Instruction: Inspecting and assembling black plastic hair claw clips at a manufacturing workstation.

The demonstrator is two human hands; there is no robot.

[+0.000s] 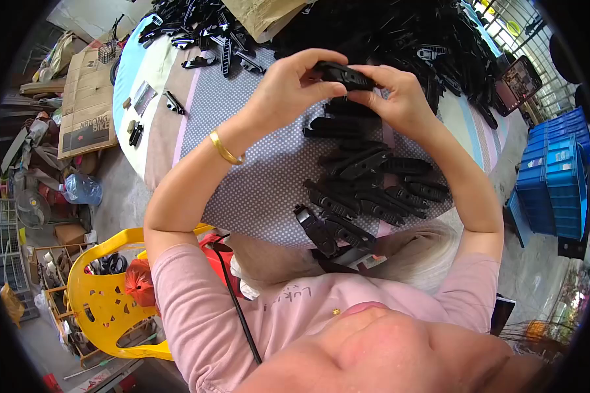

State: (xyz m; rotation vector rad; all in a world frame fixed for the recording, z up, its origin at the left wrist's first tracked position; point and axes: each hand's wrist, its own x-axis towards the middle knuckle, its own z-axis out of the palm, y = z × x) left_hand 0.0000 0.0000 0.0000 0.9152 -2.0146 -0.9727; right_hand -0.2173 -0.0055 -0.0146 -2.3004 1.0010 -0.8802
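A black plastic part (345,74) is gripped at upper centre by the fingers of the left hand (288,88) and right hand (400,98); ends are best pinched evenly above the surface (255,164).

matt black plastic part (345,75), dotted cloth table cover (262,170), glossy yellow plastic chair (105,295)

A yellow plastic chair (108,304) stands at lower left, a red bag (139,283) resting on it. Beyond it lie a clear water bottle (82,188), a fan (33,207) and a flat cardboard box (87,103) on the floor. Blue crates (554,173) are stacked at right, near a phone (519,83) propped on the surface (255,170), which wears a dotted cloth. A brown envelope (263,14) lies at the far edge.
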